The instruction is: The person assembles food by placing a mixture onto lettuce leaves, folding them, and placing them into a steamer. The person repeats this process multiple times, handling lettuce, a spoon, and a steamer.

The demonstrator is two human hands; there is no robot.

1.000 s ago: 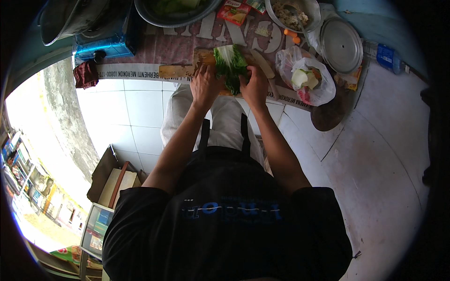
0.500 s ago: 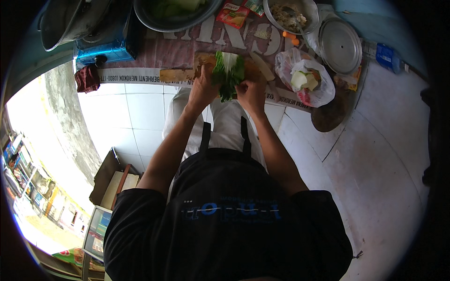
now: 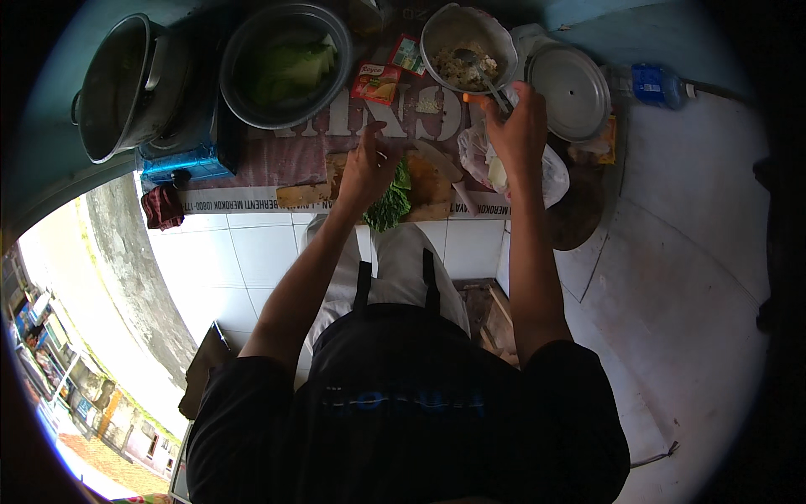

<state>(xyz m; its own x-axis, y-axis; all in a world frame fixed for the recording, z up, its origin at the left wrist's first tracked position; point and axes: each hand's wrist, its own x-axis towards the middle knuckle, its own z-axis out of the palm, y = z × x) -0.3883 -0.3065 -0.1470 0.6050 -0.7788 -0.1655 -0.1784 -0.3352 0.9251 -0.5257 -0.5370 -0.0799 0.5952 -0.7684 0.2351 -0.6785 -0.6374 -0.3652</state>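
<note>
A green leafy vegetable (image 3: 389, 204) lay on a wooden cutting board (image 3: 432, 197) at the near edge of the table (image 3: 277, 160). Its frilly end pointed to that near edge. A knife (image 3: 438, 162) lay slanted on the right part of the board.

The left hand (image 3: 369, 164) was over the left part of the board, right beside the green leaves. Its fingers were a bit spread, and nothing showed between them. I could not tell if the hand touched the leaves.

The right hand (image 3: 519, 126) was at the near side of a metal bowl (image 3: 437, 38), close to the far edge. In the bowl was lumpy, pale food (image 3: 453, 71) with a spoon (image 3: 489, 79) in it. The fingers were bent and close together by the end of the spoon's handle. I could not tell if they held it. A little orange piece (image 3: 475, 98) was just beside the bowl.

A see-through plastic bag (image 3: 554, 175) lay under the right wrist. A round metal lid (image 3: 569, 88) lay near the right edge. Two small packets (image 3: 375, 82) lay left of the bowl. Next came a big basin (image 3: 239, 50) with green leaves (image 3: 294, 71) inside. At the left end, a tall pot (image 3: 164, 101) stood on a blue stove (image 3: 201, 164).
</note>
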